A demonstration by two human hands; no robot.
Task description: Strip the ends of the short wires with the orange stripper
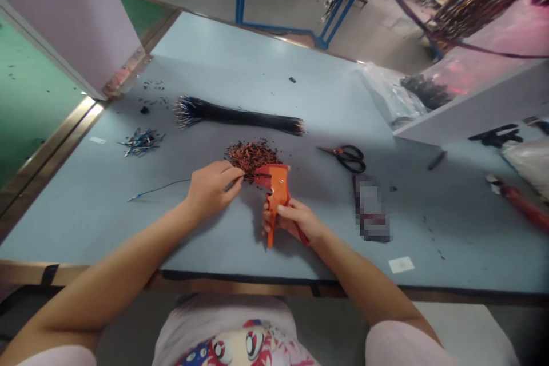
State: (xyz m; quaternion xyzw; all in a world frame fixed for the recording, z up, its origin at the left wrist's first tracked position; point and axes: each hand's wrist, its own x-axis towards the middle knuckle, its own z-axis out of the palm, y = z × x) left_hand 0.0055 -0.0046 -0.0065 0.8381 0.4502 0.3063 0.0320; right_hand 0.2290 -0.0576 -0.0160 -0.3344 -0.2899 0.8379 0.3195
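Lengthwise, the orange wire stripper point(278, 197) points ahead in the right hand point(295, 220).

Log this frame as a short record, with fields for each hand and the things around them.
Left hand: holds a thin dark wire beside the stripper
Right hand: grips an orange wire stripper
Nearest to hands: heap of reddish wire scraps
Also on bench: bundle of long black wires; black-handled scissors; small cluster of blue-tipped wires
Surface: pale blue workbench
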